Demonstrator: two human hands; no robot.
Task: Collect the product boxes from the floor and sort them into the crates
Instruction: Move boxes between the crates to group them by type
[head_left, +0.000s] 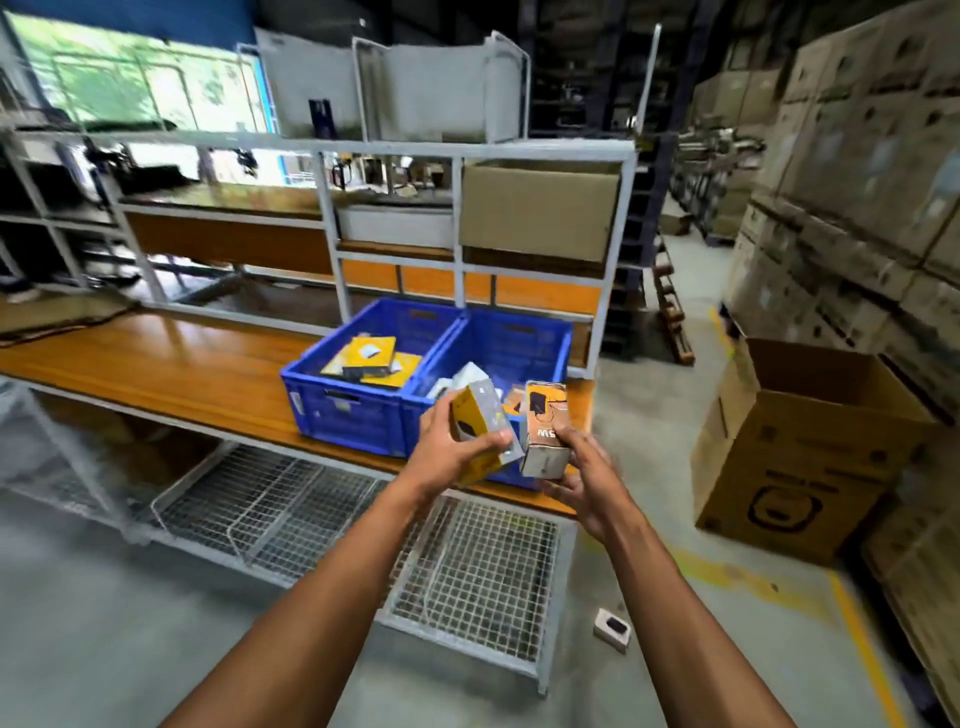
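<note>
My left hand (451, 451) grips a yellow product box (478, 421), and my right hand (582, 470) grips a white and orange product box (543, 431). Both are held side by side in front of the near wall of two blue crates on the wooden workbench (171, 364). The left crate (348, 410) holds yellow boxes (371, 356). The right crate (524, 338) holds white boxes (465, 376); its front is partly hidden by my hands. One small white box (613, 630) lies on the floor by the bench's corner.
Wire mesh baskets (467, 571) hang under the bench. An open cardboard carton (800, 447) stands on the floor at right, with stacked cartons (857, 182) behind it. A brown carton (537, 208) sits on the shelf above the crates. A yellow floor line (862, 644) runs at right.
</note>
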